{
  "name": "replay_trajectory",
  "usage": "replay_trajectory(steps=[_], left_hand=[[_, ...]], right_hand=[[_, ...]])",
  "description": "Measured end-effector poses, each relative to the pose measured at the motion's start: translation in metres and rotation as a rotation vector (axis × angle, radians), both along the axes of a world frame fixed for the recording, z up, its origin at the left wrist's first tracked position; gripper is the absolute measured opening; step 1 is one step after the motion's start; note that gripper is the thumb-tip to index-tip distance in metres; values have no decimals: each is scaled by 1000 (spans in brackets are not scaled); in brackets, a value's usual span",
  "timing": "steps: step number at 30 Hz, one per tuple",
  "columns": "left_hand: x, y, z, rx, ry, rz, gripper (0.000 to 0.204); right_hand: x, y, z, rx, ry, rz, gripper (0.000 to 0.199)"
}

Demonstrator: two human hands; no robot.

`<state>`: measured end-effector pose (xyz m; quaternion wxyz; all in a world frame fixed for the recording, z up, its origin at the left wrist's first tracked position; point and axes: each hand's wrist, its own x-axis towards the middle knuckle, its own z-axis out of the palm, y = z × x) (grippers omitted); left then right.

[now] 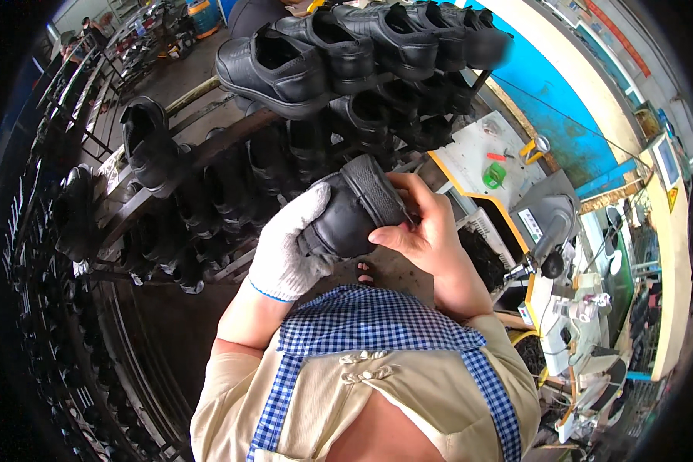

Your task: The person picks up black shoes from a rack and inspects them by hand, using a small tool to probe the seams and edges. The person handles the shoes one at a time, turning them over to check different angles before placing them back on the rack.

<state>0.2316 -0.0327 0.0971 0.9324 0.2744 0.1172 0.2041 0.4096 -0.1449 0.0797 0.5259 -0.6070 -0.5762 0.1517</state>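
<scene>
Shoe (pixel 345 225) is sitting between gloved left hand (pixel 291 242) and bare right hand (pixel 430 229), both gripping its sides. They should be holding firmly without denting it.

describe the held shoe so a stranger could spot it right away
Find the blue-checked apron. Above it in the picture, a gloved left hand and bare right hand grip the black shoe. Unlike the racked shoes, it is in both hands.
</scene>
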Motion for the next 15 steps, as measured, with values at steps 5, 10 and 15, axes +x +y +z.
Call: replay_trajectory(steps=[5, 10, 15], left_hand=[[15, 0, -21, 693, 283, -49, 37], [27, -22, -68, 2125, 184, -240, 35], [2, -4, -44, 1586, -265, -169, 44]], right_hand=[[17, -16, -39, -197, 573, 119, 66], [25, -47, -132, -257, 1231, 233, 72], [21, -47, -221, 160, 1581, 736, 94]])
